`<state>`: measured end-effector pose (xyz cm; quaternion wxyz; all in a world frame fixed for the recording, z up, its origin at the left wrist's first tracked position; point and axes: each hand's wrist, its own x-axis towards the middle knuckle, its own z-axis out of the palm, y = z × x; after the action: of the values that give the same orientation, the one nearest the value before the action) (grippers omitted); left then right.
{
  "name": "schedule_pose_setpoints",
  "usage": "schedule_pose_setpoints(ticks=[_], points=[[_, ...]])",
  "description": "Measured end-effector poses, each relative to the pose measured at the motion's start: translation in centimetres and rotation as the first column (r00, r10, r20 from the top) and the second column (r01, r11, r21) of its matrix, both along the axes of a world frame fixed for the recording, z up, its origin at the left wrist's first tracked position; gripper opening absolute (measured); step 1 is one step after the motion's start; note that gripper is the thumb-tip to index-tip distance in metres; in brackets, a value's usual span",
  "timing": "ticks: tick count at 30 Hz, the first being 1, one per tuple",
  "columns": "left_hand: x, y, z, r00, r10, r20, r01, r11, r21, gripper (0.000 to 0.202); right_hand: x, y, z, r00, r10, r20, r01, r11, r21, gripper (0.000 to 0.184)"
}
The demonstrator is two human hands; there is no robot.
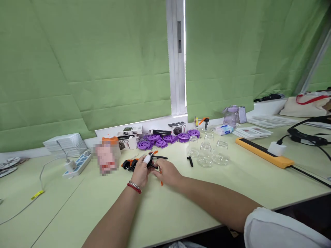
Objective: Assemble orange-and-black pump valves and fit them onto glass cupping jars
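My left hand (pixel 141 173) is closed around a small white-handled tool (pixel 147 159), its thin tip pointing up and to the right. My right hand (pixel 167 172) closes on a black and orange sprayer head (pixel 152 165), mostly hidden by the fingers. An orange piece (pixel 161 179) sticks out below the right fingers. The hands meet just above the table. More black and orange sprayer heads (pixel 127 165) lie left of them, partly covered by my left hand. A short black angled part (pixel 190 161) rests to the right.
Clear glass bottles (pixel 205 158) stand right of centre. Behind are purple plastic wheel-shaped parts (pixel 160 142) and cup holder boxes (pixel 178 128). A white power strip (pixel 77 166) lies left, an orange one (pixel 263 153) right. A blurred-out pink packet (pixel 106 158) stands left of the hands.
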<state>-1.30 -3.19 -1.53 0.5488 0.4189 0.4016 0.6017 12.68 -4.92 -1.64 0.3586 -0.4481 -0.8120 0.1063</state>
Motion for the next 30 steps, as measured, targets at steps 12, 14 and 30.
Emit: schedule_pose_setpoints(ticks=[12, 14, 30], points=[[-1.4, 0.9, 0.2, 0.979, 0.185, 0.091, -0.181, 0.982, -0.051, 0.034, 0.2, -0.3, -0.9, 0.934, -0.198, 0.297, 0.313, 0.855, -0.414, 0.014], [-1.5, 0.8, 0.1, 0.982, 0.162, 0.096, -0.160, 0.987, -0.029, 0.036, 0.7, 0.4, -0.7, 0.972, -0.178, 0.152, 0.229, 0.859, -0.459, 0.021], [-1.2, -0.5, 0.5, 0.987, -0.160, -0.035, 0.162, 0.982, 0.091, 0.035, 5.9, 5.0, -0.8, 0.528, -0.204, -0.824, -0.613, 0.580, -0.536, 0.024]])
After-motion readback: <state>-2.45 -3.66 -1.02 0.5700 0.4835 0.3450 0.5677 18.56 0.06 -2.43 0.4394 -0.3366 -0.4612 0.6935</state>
